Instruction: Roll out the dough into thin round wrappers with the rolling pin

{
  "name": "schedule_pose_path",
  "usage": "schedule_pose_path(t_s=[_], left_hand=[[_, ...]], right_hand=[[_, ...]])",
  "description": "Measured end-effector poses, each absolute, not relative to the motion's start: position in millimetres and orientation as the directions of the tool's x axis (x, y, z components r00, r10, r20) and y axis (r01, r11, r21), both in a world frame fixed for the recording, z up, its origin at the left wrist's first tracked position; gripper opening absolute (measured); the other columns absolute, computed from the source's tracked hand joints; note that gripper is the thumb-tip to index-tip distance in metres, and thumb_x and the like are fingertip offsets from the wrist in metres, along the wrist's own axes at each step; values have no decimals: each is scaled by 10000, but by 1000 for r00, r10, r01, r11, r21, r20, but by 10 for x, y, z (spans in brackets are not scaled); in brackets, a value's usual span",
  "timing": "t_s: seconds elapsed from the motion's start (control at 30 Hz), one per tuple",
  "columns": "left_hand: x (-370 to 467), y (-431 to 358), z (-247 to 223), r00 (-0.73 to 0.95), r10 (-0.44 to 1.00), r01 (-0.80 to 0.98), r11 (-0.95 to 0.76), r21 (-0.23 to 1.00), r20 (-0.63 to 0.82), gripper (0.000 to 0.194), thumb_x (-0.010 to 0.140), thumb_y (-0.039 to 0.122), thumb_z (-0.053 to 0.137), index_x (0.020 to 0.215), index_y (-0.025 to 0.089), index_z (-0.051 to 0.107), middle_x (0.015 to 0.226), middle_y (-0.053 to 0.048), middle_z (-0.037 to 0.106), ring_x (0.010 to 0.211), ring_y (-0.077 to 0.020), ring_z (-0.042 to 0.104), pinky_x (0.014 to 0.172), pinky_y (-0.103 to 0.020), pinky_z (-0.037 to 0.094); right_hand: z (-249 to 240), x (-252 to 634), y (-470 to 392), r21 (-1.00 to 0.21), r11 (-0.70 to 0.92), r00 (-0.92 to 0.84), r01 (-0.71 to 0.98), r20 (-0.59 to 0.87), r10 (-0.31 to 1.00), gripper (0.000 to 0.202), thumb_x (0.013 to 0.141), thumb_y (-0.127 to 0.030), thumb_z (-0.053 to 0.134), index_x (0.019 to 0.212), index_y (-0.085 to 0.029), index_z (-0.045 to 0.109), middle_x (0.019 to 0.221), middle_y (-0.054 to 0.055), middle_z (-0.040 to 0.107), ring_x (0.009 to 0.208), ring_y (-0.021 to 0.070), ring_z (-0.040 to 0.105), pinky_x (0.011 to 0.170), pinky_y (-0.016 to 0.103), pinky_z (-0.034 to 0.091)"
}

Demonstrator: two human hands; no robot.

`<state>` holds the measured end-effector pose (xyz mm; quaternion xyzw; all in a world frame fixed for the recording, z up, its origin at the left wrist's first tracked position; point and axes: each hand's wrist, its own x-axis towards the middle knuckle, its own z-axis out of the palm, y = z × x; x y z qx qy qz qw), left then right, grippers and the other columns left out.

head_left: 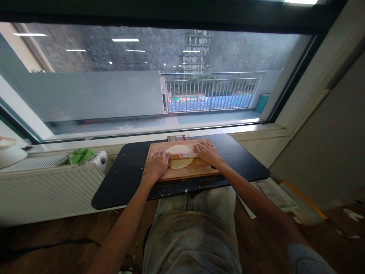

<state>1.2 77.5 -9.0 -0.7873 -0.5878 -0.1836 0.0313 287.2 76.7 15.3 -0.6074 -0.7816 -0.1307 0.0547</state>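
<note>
A flat round sheet of pale dough lies on a wooden cutting board. Across its middle rests a rolling pin that carries a printed label. My left hand is over the pin's left end, fingers closed about it. At the other end my right hand grips the pin, its fingers pointing forward. Both pin ends are hidden beneath the hands. Dough shows on the far and near sides of the pin.
The board lies on a black folding-style table with rounded corners and scattered crumbs. A small box sits behind the board. To the left, a white radiator bears a green cloth. A large window rises beyond the table.
</note>
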Motion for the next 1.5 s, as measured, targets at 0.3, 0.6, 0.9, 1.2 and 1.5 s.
schedule_pose_path(t_s=[0.3, 0.6, 0.9, 1.2, 1.5], left_hand=[[-65, 780, -22, 164, 927, 957, -232, 173, 337, 347, 1098, 287, 360, 1132, 178, 688, 1242, -178, 746, 1200, -338, 693, 1044, -473, 533], [23, 984, -143, 330, 881, 907, -396, 146, 338, 425, 1064, 232, 380, 1327, 118, 694, 1413, -197, 714, 1421, -295, 598, 1267, -451, 397], [-28, 673, -179, 347, 873, 876, -432, 214, 343, 529, 1083, 268, 321, 1453, 137, 675, 1511, -147, 697, 1524, -281, 542, 1289, -470, 380], [-75, 376, -163, 344, 871, 854, -446, 268, 351, 539, 1096, 325, 321, 1395, 147, 733, 1485, -122, 721, 1496, -285, 574, 1287, -452, 397], [-66, 421, -201, 336, 862, 854, -448, 264, 379, 517, 1101, 331, 332, 1419, 183, 710, 1524, -106, 697, 1537, -283, 527, 1304, -482, 370]], right_hand=[[167, 2775, 831, 131, 300, -319, 945, 173, 932, 451, 1162, -273, 327, 1458, -170, 651, 1508, 187, 654, 1411, 307, 558, 1209, 527, 386], [164, 2742, 518, 156, 348, -373, 924, 176, 911, 425, 1114, -185, 369, 1397, -129, 682, 1458, 210, 679, 1423, 304, 570, 1222, 500, 425], [168, 2658, 174, 87, 250, -264, 964, 249, 932, 544, 1136, -264, 249, 1475, -93, 638, 1563, 210, 628, 1451, 317, 576, 1226, 473, 402], [26, 2599, -155, 5, 176, -167, 984, 351, 921, 613, 1149, -357, 245, 1552, -36, 576, 1600, 218, 601, 1515, 330, 513, 1285, 487, 311], [-16, 2662, -33, 14, 207, -199, 978, 332, 922, 626, 1153, -360, 205, 1571, -68, 568, 1632, 202, 574, 1583, 335, 447, 1317, 571, 266]])
